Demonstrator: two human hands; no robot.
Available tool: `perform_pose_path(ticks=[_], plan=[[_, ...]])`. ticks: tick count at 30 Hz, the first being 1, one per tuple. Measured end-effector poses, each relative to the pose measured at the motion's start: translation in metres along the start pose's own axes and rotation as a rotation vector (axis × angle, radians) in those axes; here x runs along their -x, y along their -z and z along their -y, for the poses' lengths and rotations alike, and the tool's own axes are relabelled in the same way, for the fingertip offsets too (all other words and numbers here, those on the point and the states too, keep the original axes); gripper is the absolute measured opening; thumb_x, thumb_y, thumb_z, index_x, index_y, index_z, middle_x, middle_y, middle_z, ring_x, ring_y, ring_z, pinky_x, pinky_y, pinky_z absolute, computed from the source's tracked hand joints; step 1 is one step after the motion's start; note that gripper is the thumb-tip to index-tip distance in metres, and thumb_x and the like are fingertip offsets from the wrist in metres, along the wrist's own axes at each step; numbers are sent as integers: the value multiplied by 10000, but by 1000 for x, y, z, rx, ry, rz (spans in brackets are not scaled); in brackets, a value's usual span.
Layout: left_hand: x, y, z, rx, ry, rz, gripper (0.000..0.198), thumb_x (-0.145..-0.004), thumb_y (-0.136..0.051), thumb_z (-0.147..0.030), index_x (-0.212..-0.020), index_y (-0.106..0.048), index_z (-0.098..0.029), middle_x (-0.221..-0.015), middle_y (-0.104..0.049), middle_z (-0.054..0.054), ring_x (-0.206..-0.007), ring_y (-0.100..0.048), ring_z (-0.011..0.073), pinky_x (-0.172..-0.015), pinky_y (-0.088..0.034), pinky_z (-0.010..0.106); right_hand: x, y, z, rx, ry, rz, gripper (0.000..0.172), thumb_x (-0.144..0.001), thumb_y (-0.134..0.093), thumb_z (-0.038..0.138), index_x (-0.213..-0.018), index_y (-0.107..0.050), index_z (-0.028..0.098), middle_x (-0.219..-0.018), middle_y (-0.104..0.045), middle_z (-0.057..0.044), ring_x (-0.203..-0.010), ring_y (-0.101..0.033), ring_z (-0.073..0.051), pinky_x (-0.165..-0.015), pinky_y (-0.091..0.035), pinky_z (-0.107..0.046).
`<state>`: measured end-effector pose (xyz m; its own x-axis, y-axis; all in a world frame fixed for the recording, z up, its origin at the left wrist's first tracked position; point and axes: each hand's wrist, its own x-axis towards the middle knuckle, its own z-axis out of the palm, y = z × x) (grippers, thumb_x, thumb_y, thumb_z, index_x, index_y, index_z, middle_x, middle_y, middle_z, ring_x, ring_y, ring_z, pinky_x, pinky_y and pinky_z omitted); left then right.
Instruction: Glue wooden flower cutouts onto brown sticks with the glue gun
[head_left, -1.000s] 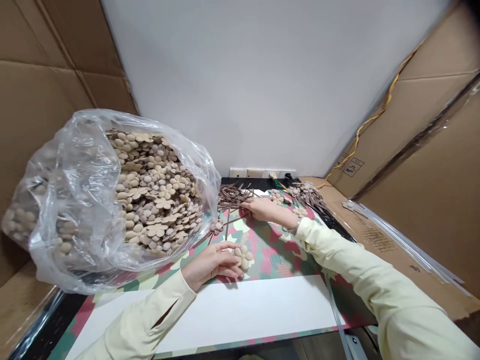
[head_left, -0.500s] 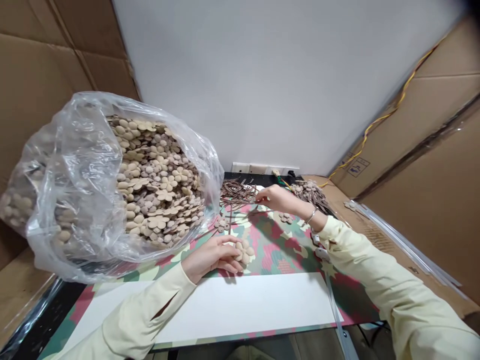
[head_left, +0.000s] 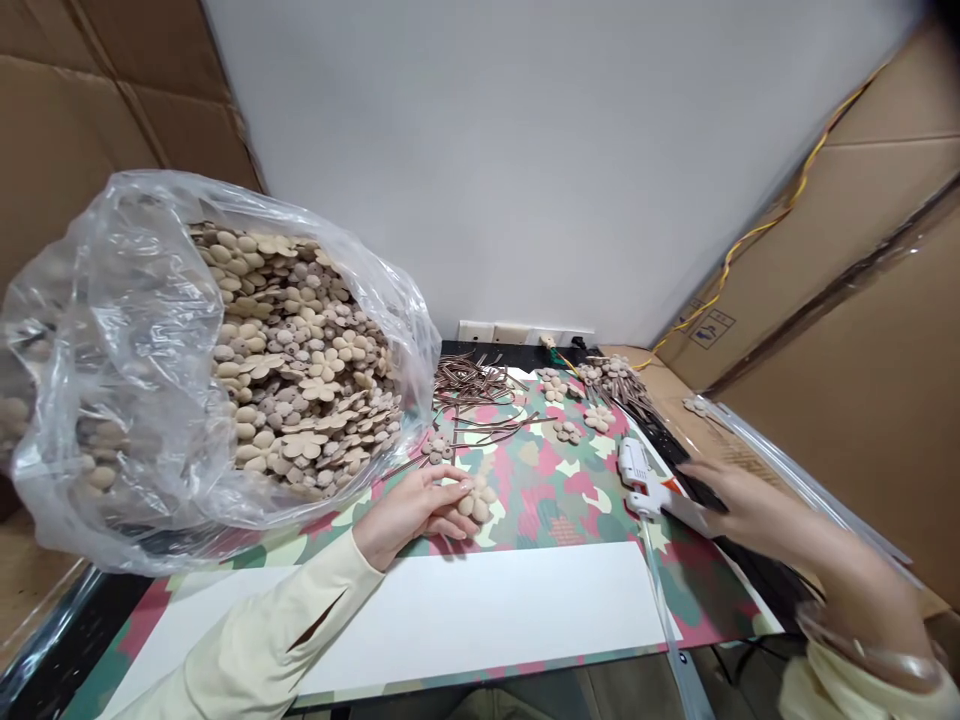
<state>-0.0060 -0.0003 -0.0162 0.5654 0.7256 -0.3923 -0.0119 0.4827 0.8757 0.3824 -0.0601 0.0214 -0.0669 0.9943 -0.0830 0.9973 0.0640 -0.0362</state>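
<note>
My left hand [head_left: 420, 510] is closed on a beige flower [head_left: 477, 498] with rounded petals, held between thumb and fingers just beyond the white sheet [head_left: 480, 605]. My right hand [head_left: 742, 500], slightly blurred, has its fingers stretched out beside the handle of a white glue gun [head_left: 639, 475]. I cannot make out whether it touches the handle. A clear glue stick [head_left: 660, 590] trails from the back of the gun toward the table's front edge. Past my left hand lies a greyish flower [head_left: 437, 448] with loose brown strips [head_left: 487, 430] near it.
A big clear plastic bag [head_left: 142, 400] full of beige and grey flowers takes up the left side. Brown strips [head_left: 472, 382] are heaped by the wall below the sockets [head_left: 510, 334]. Flowers with strip stems [head_left: 619, 378] lie at back right. Cardboard [head_left: 862, 400] walls both sides.
My right hand has left the brown strips at the back and moved right and nearer, to the glue gun. My left hand keeps the flower in nearly the same place.
</note>
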Motion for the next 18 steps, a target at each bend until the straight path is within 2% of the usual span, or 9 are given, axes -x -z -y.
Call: perform_pose_path(ticks=[1,3,6,9,12,15,18], plan=[[-1,-1,1,-25,-17,-8,250,-802,-588,-335,-914,-471,-145,-770,-687,107,-616,-677,154,-516,-511,188,10,-11,-9,25,-68,17,331,-736,-494,212,-1038,-610,140,-1070,-620,-161,-927,-600,-289,-742,-479,-350],[-2,-4,4,-79,-63,-45,265,-798,-576,-377,-887,-454,-158,-715,-682,82,-577,-671,168,-468,-502,205,20,-32,-16,28,-73,2,374,-740,-476,210,-1100,-564,157,-1099,-598,-144,-932,-595,-271,-736,-470,-332],[-2,-9,7,-138,-146,-110,296,-786,-569,-422,-874,-414,-187,-639,-658,26,-527,-655,166,-422,-486,212,19,-54,-4,47,-125,-129,419,-783,-454,310,-1168,-497,150,-1033,-587,-140,-882,-592,-263,-685,-461,-322],[1,-13,5,-204,-197,-126,315,-780,-552,-462,-857,-401,-197,-656,-653,15,-499,-633,145,-368,-441,184,10,-61,14,85,-183,-211,380,-817,-402,368,-1086,-525,129,-902,-563,-131,-794,-579,-258,-663,-447,-337],[4,-14,1,-276,-213,-148,296,-801,-512,-465,-844,-408,-192,-653,-646,7,-413,-563,99,-330,-384,162,5,-58,20,35,-196,-316,345,-829,-359,354,-1026,-528,127,-908,-545,-134,-803,-568,-258,-674,-440,-345],[5,-12,1,-342,-256,-179,253,-832,-478,-431,-848,-440,-182,-596,-615,-18,-384,-497,72,-351,-368,158,12,-43,22,-159,-265,-473,365,-803,-417,440,-985,-536,146,-917,-577,-122,-792,-569,-255,-656,-440,-334],[6,-11,2,-388,-338,-189,216,-848,-470,-391,-841,-481,-175,-599,-609,-15,-445,-511,84,-406,-383,174,35,-21,36,-418,-379,-461,361,-808,-447,513,-928,-571,196,-801,-617,-61,-670,-564,-220,-568,-432,-302]])
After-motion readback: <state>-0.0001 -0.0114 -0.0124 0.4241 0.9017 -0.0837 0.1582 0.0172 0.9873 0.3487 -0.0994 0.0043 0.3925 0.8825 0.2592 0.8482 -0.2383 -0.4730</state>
